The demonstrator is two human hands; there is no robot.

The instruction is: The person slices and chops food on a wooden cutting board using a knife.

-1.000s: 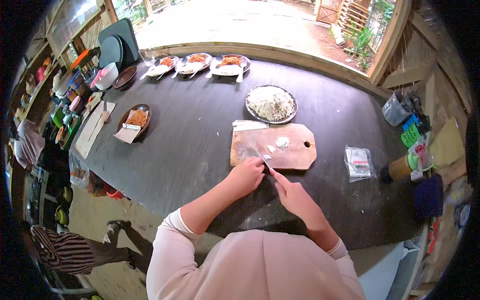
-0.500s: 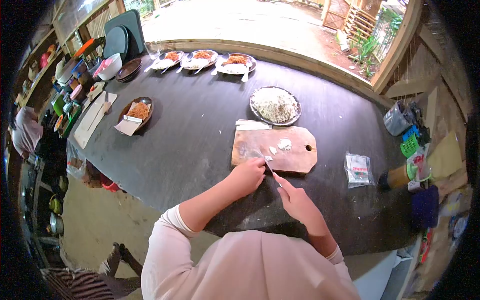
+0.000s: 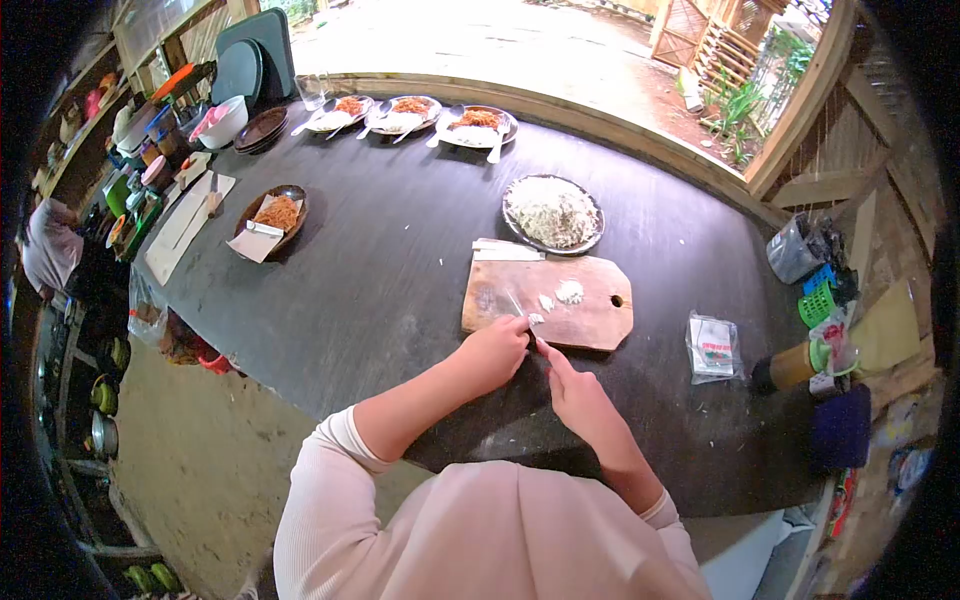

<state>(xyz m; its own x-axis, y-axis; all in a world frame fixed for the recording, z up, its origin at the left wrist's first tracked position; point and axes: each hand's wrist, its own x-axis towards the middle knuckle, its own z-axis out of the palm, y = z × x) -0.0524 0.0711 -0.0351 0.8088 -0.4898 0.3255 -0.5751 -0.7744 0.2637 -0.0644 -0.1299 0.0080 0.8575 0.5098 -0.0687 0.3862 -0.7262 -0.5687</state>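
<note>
A wooden cutting board (image 3: 590, 325) lies in front of me on the dark table. My right hand (image 3: 578, 392) is wrapped around a knife (image 3: 517, 306), whose thin blade reaches forward and left across the board, close to my left fingers. My left hand (image 3: 495, 352) is closed at the board's near edge; anything under its fingertips is hidden. Right beside those fingertips lie small white chopped bits (image 3: 537, 319). Farther up the board are a white piece (image 3: 546, 302) and a small white heap (image 3: 569, 291), too small to name.
Behind the board stands a plate of shredded white food (image 3: 552, 212). A brown bowl with orange shreds (image 3: 278, 215) sits to the left. Several served plates (image 3: 475, 128) line the window ledge side. At right lies a plastic-wrapped packet (image 3: 714, 347). Another person (image 3: 52, 247) is at far left.
The knife has swung leftward, its blade now showing past my left fingers. My right hand has shifted slightly left and down. Striped clothing and feet at lower left have gone from view.
</note>
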